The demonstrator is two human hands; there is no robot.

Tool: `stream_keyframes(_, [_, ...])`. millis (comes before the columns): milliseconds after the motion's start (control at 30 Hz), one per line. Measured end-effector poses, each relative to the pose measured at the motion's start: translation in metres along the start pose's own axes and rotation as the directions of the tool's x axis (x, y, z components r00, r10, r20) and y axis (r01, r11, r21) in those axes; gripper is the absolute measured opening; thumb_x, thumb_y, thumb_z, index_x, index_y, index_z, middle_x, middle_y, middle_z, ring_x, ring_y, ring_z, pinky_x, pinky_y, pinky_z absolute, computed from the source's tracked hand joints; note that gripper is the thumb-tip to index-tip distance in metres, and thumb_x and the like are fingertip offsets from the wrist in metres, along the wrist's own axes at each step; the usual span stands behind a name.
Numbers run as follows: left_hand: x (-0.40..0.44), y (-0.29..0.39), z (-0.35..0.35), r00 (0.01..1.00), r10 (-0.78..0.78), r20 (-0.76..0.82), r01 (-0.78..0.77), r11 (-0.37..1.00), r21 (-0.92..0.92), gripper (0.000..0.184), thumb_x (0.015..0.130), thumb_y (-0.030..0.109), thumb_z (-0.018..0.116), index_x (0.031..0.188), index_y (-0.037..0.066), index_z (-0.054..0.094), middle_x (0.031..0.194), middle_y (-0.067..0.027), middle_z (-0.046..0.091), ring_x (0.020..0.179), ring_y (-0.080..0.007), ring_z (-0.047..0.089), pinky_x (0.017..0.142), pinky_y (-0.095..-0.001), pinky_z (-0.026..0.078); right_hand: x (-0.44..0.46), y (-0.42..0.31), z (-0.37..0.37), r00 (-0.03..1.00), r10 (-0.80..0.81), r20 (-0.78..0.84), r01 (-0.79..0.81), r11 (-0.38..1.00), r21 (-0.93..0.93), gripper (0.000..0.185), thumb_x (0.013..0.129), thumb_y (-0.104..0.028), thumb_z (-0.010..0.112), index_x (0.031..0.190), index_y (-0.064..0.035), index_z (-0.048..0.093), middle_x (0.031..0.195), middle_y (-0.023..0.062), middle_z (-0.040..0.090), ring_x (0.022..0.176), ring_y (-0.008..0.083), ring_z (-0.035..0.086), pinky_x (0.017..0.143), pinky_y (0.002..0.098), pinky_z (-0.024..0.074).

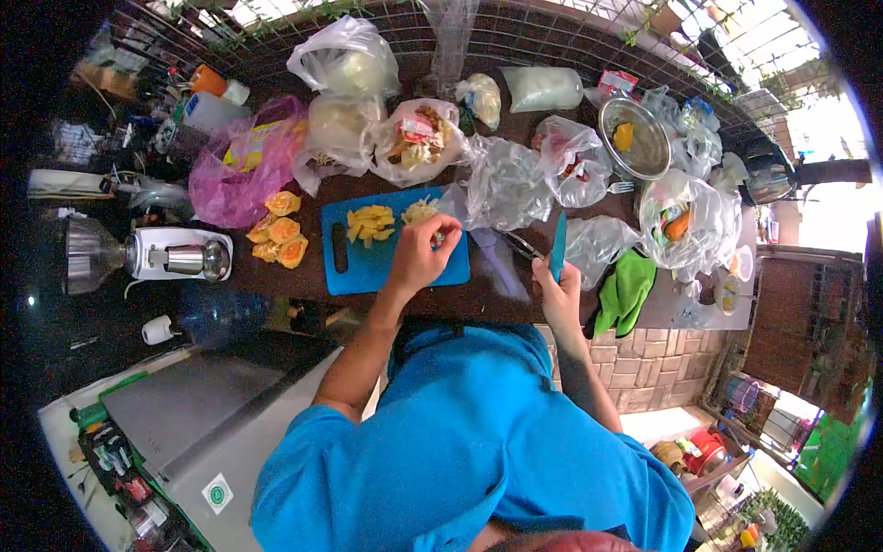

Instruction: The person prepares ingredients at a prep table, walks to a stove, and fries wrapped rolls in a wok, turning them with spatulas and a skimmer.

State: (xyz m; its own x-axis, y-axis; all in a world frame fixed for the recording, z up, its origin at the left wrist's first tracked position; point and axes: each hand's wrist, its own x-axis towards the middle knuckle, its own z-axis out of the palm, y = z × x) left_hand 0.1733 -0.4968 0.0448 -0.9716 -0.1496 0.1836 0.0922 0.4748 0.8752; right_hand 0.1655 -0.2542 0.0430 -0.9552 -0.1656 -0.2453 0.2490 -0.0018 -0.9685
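My right hand [559, 283] is wrapped round the handle of a knife with a teal blade [558, 247], which points up and away from me. Over the right part of a blue cutting board [368, 277], my left hand [428, 253] is closed with the fingertips pinched together; what they hold, if anything, is too small to name. Yellow cut pieces [371, 224] lie in a pile on the board. Behind my left hand is a paler heap of thin pieces [419, 211]. Between my hands, a lavender-handled utensil [497, 262] rests on the table.
Clear plastic bags [510, 184] crowd the back of the table. A metal bowl [635, 138] holds a yellow piece. A green cloth [627, 290] lies at the right front edge. Wrapped orange-yellow bundles [278, 230], a pink bag [244, 179] and a white blender base [179, 254] are on the left.
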Motion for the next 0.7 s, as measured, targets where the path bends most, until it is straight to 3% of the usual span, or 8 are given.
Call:
stream_keyframes(167, [0.055,0.014,-0.014,0.986,0.165,-0.041,-0.165,0.986,-0.011,0.009,0.085,0.007,0.059,0.092,0.002,0.063,0.086,-0.0137,0.065,0.081,-0.0284,0.065,0.07,-0.0369,0.051,-0.019,-0.001,0.012,0.998,0.026,-0.06,-0.026,1.0,0.01,0.028,0.09,-0.022,0.065,0.066,-0.0089,0.056,0.058,-0.0076,0.047,0.055,0.0032,0.04,0.048,0.0243,0.0277])
stream_keyframes(233, [0.085,0.016,-0.007,0.953,0.299,-0.054,-0.298,0.954,0.02,0.013,0.083,0.003,0.056,0.094,0.001,0.063,0.091,-0.0149,0.065,0.088,-0.0331,0.064,0.076,-0.04,0.05,-0.023,0.008,0.012,0.963,-0.159,-0.218,0.134,0.983,-0.125,0.028,0.09,-0.022,0.066,0.067,-0.0074,0.057,0.061,-0.0065,0.049,0.058,0.0047,0.043,0.052,0.0246,0.0318])
stream_keyframes(300, [0.123,0.001,0.012,0.886,0.458,-0.075,-0.452,0.888,0.081,0.018,0.08,-0.002,0.054,0.094,0.001,0.064,0.097,-0.0168,0.065,0.093,-0.0354,0.062,0.082,-0.0422,0.049,-0.031,0.01,0.005,0.965,-0.113,-0.237,0.091,0.991,-0.101,0.027,0.09,-0.022,0.066,0.07,-0.0058,0.058,0.063,-0.0056,0.051,0.062,0.0056,0.045,0.055,0.0251,0.0344])
stream_keyframes(333, [0.141,-0.013,0.018,0.883,0.464,-0.071,-0.459,0.885,0.076,0.018,0.08,-0.002,0.054,0.094,0.001,0.064,0.097,-0.0168,0.065,0.093,-0.0354,0.062,0.082,-0.0422,0.049,-0.033,0.015,0.0,0.974,-0.091,-0.208,0.075,0.994,-0.08,0.023,0.091,-0.021,0.065,0.074,-0.0074,0.057,0.065,-0.005,0.052,0.06,0.0048,0.045,0.054,0.0235,0.0339])
stream_keyframes(400, [0.177,-0.035,0.032,0.899,0.411,0.151,-0.437,0.821,0.366,0.023,0.075,-0.004,0.055,0.094,0.002,0.066,0.098,-0.0188,0.065,0.095,-0.0358,0.062,0.084,-0.0434,0.049,-0.036,0.016,-0.008,0.979,-0.078,-0.188,0.068,0.996,-0.061,0.019,0.092,-0.019,0.063,0.077,-0.0091,0.056,0.067,-0.0045,0.054,0.059,0.0041,0.046,0.054,0.0219,0.0334])
stream_keyframes(433, [0.189,-0.034,0.03,0.893,0.33,0.307,-0.445,0.752,0.486,0.024,0.074,-0.003,0.057,0.094,0.002,0.067,0.099,-0.02,0.065,0.095,-0.0364,0.063,0.084,-0.0458,0.05,-0.04,0.015,-0.01,0.975,-0.092,-0.203,0.077,0.994,-0.082,0.019,0.092,-0.019,0.063,0.077,-0.0093,0.056,0.066,-0.0048,0.053,0.058,0.0041,0.046,0.053,0.0216,0.0332])
stream_keyframes(500, [0.194,-0.031,0.026,0.917,0.038,0.398,-0.294,0.737,0.609,0.023,0.076,-0.001,0.058,0.096,0.003,0.067,0.099,-0.0195,0.066,0.094,-0.0368,0.064,0.08,-0.0475,0.052,-0.044,0.014,-0.014,0.965,-0.113,-0.236,0.092,0.991,-0.099,0.02,0.092,-0.019,0.063,0.077,-0.0096,0.055,0.066,-0.0051,0.052,0.058,0.0041,0.046,0.052,0.0213,0.033])
stream_keyframes(700, [0.214,-0.106,0.052,0.871,0.157,0.466,-0.424,0.719,0.55,0.022,0.077,-0.001,0.058,0.095,0.006,0.067,0.098,-0.0197,0.066,0.095,-0.0371,0.064,0.078,-0.0479,0.052,-0.053,0.016,-0.024,0.947,-0.063,-0.316,0.079,0.996,0.038,0.024,0.093,-0.019,0.061,0.073,-0.0123,0.05,0.06,-0.0078,0.043,0.051,0.0025,0.038,0.045,0.0209,0.0257])
